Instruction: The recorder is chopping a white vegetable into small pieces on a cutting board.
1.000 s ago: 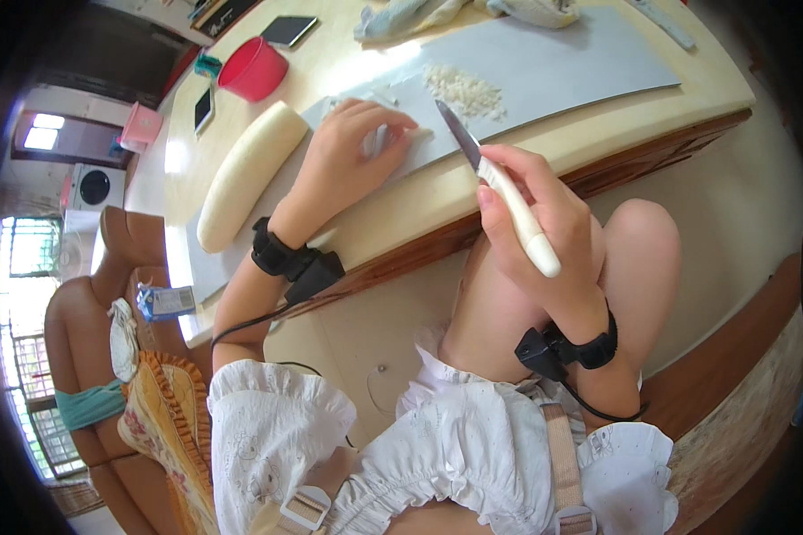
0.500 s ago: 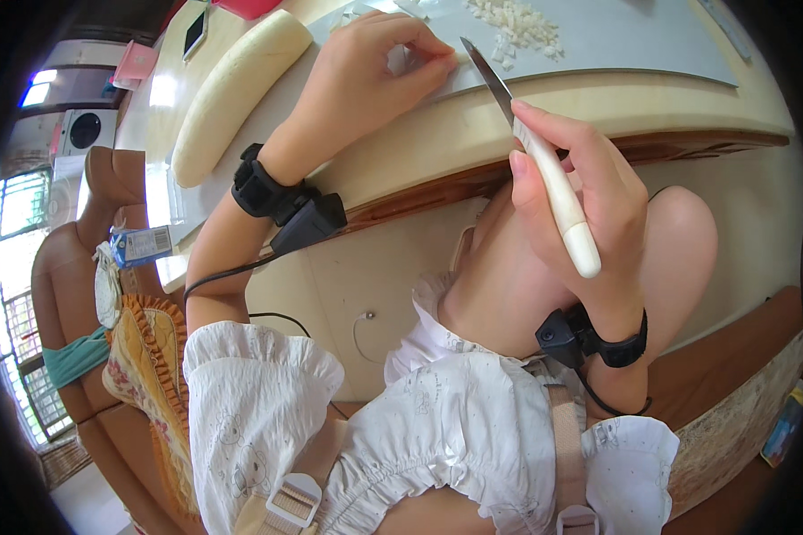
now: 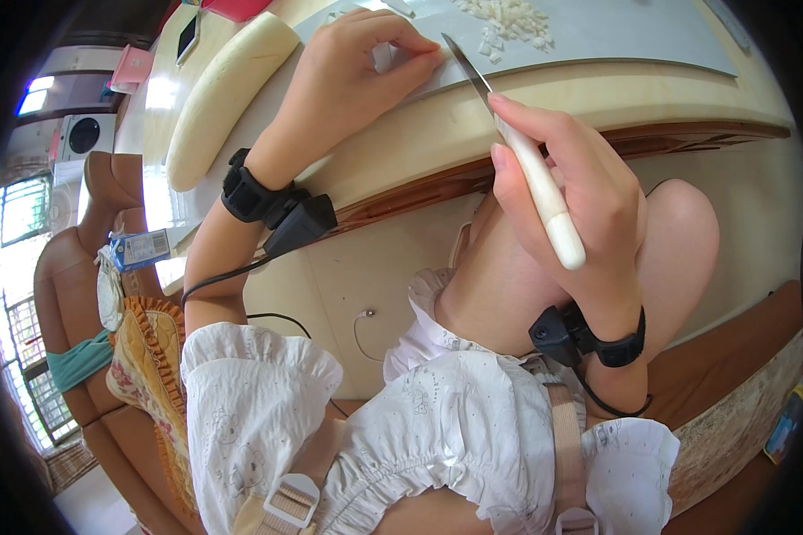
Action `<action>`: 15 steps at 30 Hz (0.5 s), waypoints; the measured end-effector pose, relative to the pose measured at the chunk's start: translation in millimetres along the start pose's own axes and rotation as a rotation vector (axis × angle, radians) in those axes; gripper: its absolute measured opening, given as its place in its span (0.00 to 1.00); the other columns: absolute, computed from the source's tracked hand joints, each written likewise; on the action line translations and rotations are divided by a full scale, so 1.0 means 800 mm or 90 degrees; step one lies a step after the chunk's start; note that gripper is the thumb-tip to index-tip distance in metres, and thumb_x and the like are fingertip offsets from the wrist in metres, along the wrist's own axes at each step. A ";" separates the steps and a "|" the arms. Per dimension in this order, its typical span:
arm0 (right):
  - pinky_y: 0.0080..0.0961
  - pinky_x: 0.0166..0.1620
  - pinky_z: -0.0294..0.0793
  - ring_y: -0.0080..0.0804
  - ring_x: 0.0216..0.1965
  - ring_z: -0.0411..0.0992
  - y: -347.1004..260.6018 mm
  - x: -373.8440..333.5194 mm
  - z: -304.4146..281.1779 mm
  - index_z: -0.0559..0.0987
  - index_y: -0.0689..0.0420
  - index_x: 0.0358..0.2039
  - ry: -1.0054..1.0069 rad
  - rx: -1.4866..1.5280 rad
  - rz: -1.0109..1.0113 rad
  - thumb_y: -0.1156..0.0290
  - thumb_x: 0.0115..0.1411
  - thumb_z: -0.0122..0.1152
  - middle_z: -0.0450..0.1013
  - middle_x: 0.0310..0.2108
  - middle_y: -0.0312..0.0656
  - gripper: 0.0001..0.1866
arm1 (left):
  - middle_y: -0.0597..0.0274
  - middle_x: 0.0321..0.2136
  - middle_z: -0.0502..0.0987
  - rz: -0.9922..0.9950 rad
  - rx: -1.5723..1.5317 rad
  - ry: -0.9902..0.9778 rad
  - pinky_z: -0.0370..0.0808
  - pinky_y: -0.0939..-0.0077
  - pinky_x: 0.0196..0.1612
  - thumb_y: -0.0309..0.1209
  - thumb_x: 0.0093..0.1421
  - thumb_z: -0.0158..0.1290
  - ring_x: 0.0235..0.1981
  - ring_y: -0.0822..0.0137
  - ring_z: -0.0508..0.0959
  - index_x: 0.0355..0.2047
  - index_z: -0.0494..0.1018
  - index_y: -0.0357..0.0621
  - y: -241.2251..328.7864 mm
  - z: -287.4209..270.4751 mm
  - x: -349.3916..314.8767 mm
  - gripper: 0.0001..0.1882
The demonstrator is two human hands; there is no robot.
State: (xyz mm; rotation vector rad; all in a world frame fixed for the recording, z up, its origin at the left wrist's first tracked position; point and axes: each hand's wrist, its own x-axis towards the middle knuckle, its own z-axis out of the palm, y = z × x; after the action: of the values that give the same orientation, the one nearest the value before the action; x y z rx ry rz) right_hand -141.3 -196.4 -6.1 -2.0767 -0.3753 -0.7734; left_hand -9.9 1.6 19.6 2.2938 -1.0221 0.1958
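Note:
In my right hand (image 3: 580, 178) is a small kitchen knife (image 3: 544, 192), gripped by its white handle, its blade pointing up and left over the table's near edge. My left hand (image 3: 357, 76) rests at the near edge of a grey-white cutting board (image 3: 598, 40), thumb and forefinger pinched together. What they hold, if anything, is hidden or too small to name. The knife tip is just right of those fingertips. Diced white pieces (image 3: 509, 22) lie heaped on the board beyond the blade. Left of my left forearm lies a long, pale peeled radish (image 3: 232, 98).
A phone (image 3: 187, 40) and part of a red container (image 3: 236, 7) are at the far left of the table. A blue and white carton (image 3: 140, 250) is by its left end. The wooden table edge (image 3: 687, 138) runs above my knees. A brown sofa (image 3: 62, 294) stands left.
My right hand and the knife have shifted slightly left, bringing the tip nearer the table's left side. My left hand has also moved slightly left, still pinched.

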 end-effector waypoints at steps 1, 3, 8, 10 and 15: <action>0.35 0.32 0.77 0.44 0.30 0.77 -0.001 0.000 -0.001 0.81 0.58 0.43 -0.007 -0.006 0.004 0.77 0.52 0.67 0.78 0.30 0.45 0.16 | 0.56 0.26 0.80 -0.023 -0.030 -0.002 0.72 0.71 0.34 0.25 0.56 0.64 0.30 0.62 0.78 0.29 0.79 0.39 0.007 0.000 0.002 0.04; 0.30 0.33 0.76 0.39 0.29 0.76 -0.002 0.000 -0.004 0.83 0.57 0.45 -0.017 -0.006 0.011 0.78 0.54 0.67 0.79 0.31 0.44 0.16 | 0.56 0.26 0.80 -0.018 -0.020 0.000 0.72 0.72 0.33 0.25 0.57 0.65 0.29 0.64 0.78 0.29 0.80 0.38 0.017 -0.003 0.004 0.05; 0.36 0.33 0.77 0.45 0.31 0.77 0.003 0.001 -0.001 0.81 0.59 0.43 -0.011 -0.002 -0.021 0.79 0.50 0.67 0.78 0.31 0.45 0.16 | 0.56 0.26 0.81 0.003 -0.011 0.012 0.71 0.73 0.32 0.25 0.57 0.66 0.28 0.65 0.78 0.29 0.81 0.38 0.008 -0.002 0.003 0.05; 0.36 0.33 0.77 0.45 0.30 0.77 0.004 0.000 0.000 0.81 0.59 0.43 -0.004 -0.019 -0.018 0.79 0.50 0.66 0.78 0.31 0.45 0.16 | 0.56 0.25 0.81 -0.005 -0.018 0.004 0.71 0.73 0.32 0.26 0.57 0.66 0.28 0.65 0.78 0.29 0.81 0.38 0.021 -0.003 0.006 0.05; 0.36 0.31 0.76 0.45 0.28 0.76 0.003 -0.002 -0.002 0.81 0.59 0.42 0.006 -0.002 0.000 0.79 0.50 0.66 0.77 0.29 0.46 0.16 | 0.59 0.28 0.82 0.003 0.007 0.005 0.73 0.74 0.37 0.26 0.58 0.65 0.31 0.67 0.79 0.32 0.81 0.37 0.002 0.001 0.002 0.05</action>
State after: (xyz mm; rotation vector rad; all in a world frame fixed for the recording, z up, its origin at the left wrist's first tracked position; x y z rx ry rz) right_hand -141.7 -198.8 -7.9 -2.0750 -0.3687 -0.7832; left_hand -9.9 -0.5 20.6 2.2992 -1.0249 0.2140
